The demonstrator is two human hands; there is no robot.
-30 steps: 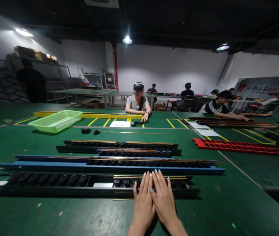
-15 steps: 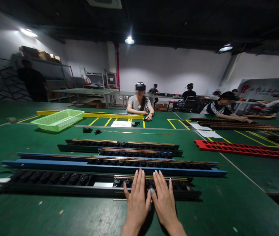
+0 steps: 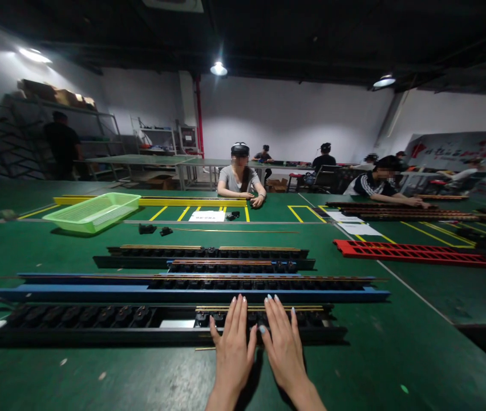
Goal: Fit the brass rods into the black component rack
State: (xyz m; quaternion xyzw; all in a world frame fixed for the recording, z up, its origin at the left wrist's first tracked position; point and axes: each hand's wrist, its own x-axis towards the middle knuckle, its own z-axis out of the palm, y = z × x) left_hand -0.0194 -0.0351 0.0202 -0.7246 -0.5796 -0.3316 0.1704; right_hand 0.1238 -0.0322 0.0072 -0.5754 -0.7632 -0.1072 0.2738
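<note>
My left hand [image 3: 234, 342] lies flat over the near black channel [image 3: 97, 335], its fingers stretched out across the rail. Beside it, my right hand [image 3: 283, 341] rests the same way, thumb close to the left thumb. Under the fingertips are thin brass strips [image 3: 311, 309] on top of black plastic blocks [image 3: 202, 319] seated in the channel; the hands hide part of both. More black blocks [image 3: 89, 315] fill the channel's left half. A pale bare section [image 3: 177, 324] shows between the two groups. A short brass strip [image 3: 204, 349] lies along the channel's near edge.
A blue channel [image 3: 76, 294] with blocks and strips lies beyond, then shorter black rails [image 3: 140, 261]. Farther off are a green basket [image 3: 93, 214], a yellow channel [image 3: 191, 202], a red slotted rail [image 3: 418, 254] and paper sheets [image 3: 356, 229]. Co-workers sit at the tables.
The view has shifted slightly, so the scene sits a little to the left. Both hands stay on the near channel in nearly the same pose.
</note>
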